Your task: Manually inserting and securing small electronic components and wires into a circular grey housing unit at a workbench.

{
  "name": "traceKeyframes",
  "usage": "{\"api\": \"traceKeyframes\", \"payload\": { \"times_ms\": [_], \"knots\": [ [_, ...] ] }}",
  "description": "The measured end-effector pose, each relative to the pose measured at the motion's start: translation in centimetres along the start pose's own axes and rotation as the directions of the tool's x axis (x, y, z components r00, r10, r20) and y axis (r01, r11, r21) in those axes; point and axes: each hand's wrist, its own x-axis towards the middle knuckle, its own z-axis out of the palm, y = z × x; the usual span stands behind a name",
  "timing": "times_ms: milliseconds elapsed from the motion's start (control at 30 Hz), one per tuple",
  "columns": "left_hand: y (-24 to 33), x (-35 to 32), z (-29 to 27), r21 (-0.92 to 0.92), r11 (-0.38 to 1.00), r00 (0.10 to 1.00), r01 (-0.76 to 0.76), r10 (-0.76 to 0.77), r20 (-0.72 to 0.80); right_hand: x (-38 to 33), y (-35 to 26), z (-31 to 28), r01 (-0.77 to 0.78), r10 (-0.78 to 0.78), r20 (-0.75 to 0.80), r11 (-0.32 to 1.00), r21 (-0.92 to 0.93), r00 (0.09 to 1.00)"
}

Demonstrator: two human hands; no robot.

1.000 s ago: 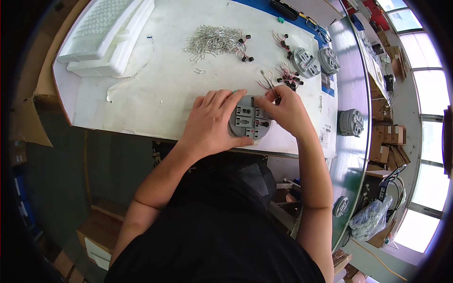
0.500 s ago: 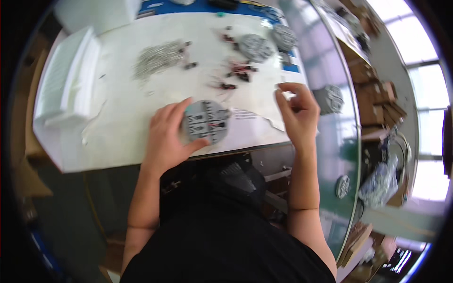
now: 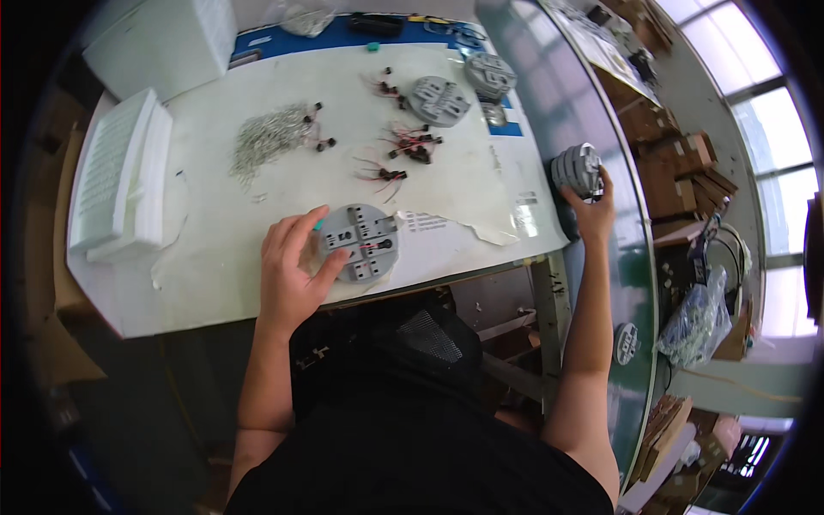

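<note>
"Grey disc (image 3: 364,230), seen from the head: how is it held?"

"The left hand (image 3: 288,276) is half open, thumb on its face, fingers by its left rim."

"And the right hand (image 3: 592,208)?"

"Curved partway round a stack (image 3: 573,168) of similar discs, right of the disc and farther away; gripping or just touching, I can't tell."

"Risks?"

"A lopsided pull could topple that stack; a stray thumb push could shift the disc toward the table's (image 3: 210,249) near edge."

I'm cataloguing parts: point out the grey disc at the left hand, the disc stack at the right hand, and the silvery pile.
Grey disc (image 3: 360,244): head view, middle of its slotted face.
Disc stack (image 3: 572,169): head view, its layered side.
Silvery pile (image 3: 268,140): head view, middle of the heap.
</note>
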Motion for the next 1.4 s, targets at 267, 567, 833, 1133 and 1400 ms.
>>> {"api": "traceKeyframes", "payload": {
  "times_ms": [267, 567, 833, 1133, 1400],
  "knots": [
    [-0.5, 2.9, 1.2, -0.183, 0.976, 0.988, 0.120, -0.135, -0.075, -1.4, -12.3, 5.3, 0.230, -0.256, 0.193, 0.962, 0.145, 0.947],
    [-0.4, 5.8, 1.2, -0.038, 0.988, 0.978, 0.152, -0.144, 0.153, -6.5, -18.3, 4.4, 0.088, -0.104, 0.062, 0.973, 0.212, 0.993],
    [0.5, 6.9, 1.8, 0.028, 0.974, 0.945, 0.224, -0.224, 0.240, -16.1, -21.8, 8.4, 0.148, -0.345, 0.552, 0.917, 0.369, 0.759],
    [0.1, 8.5, 0.7, 0.181, 0.899, 0.891, -0.400, 0.334, 0.309, -15.2, -21.9, 8.2, 0.118, -0.308, 0.595, 0.934, 0.336, 0.742],
    [0.4, 10.6, 0.2, 0.283, 0.686, 0.716, -0.670, 0.495, 0.493, -15.1, -21.8, 8.4, 0.096, -0.304, 0.599, 0.931, 0.353, 0.741]
  ]
}}
